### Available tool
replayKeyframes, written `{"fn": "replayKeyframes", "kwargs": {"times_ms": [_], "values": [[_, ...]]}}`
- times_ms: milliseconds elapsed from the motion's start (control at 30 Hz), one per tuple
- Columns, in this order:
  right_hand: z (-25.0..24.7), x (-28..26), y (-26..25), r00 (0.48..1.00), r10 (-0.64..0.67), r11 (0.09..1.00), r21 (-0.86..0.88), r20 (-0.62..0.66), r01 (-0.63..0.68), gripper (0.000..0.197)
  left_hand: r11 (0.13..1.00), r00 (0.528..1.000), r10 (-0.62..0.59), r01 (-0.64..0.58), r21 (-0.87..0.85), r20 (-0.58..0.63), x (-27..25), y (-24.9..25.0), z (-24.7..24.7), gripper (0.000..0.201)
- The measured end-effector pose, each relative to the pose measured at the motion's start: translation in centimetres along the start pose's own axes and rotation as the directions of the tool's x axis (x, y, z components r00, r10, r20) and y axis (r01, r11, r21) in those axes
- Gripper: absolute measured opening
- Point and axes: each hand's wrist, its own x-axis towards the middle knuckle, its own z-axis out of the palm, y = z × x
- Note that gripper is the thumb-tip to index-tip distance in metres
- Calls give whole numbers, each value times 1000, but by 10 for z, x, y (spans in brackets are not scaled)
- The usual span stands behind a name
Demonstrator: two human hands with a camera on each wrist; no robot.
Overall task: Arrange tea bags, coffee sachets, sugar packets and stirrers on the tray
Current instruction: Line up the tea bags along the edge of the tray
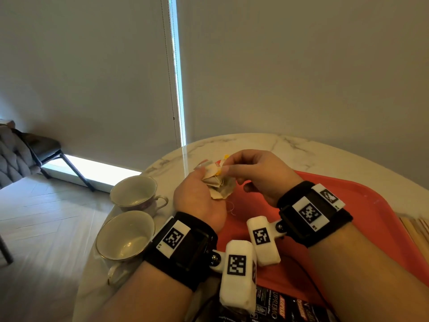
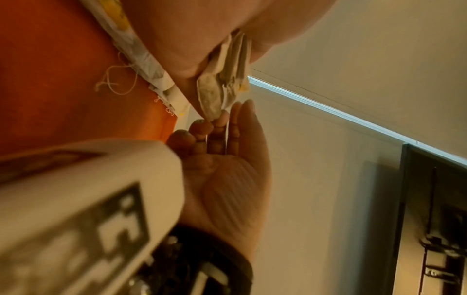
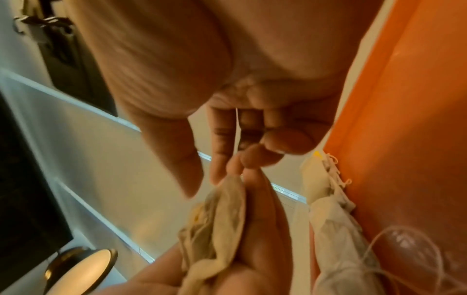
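Left hand: your left hand grips a bunch of beige paper tea bags, mid-frame.
Right hand: your right hand pinches the bunch's top.
Tray: the red plastic tray sits beneath, lower right.

A bunch of pale, crumpled tea bags with yellow tags and loose strings is held above the far left edge of the red tray. More tea bags lie along the tray's edge. Black coffee sachets sit at its near edge, and pale wooden stirrers lie just off its right side.
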Motion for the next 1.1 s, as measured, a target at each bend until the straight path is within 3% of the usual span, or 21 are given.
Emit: {"fn": "replayKeyframes", "kwargs": {"times_ms": [100,233,333,500,700,833,933,1100], "values": [[1,1,0,1000,-12,999,-41,29,13,16,1000,1000,10,-10,-15,17,8,-3,-6,27],[1,-1,-2,993,112,984,-140,37,-106,25,996,1000,-26,26,-91,8,12,3,-5,35],[2,-3,-4,981,164,978,-148,104,-148,20,994,1000,-24,24,-110,8,15,2,-6,38],[-5,-5,-10,982,155,956,235,106,-176,16,988,998,70,-71,-135,-6,8,4,-2,33],[-10,-4,-13,963,268,753,621,14,-219,8,995,994,100,-99,-20,38,-3,5,1,21],[-12,0,-6,952,306,783,570,-6,-249,12,983,988,109,-123,133,109,-9,1,4,22],[-11,-1,-5,958,280,808,523,64,-271,11,973,990,82,-105,204,119,-14,-1,5,22],[-12,-3,-8,965,194,869,425,178,-253,34,974,995,62,-77,213,75,-13,0,5,16]]}}
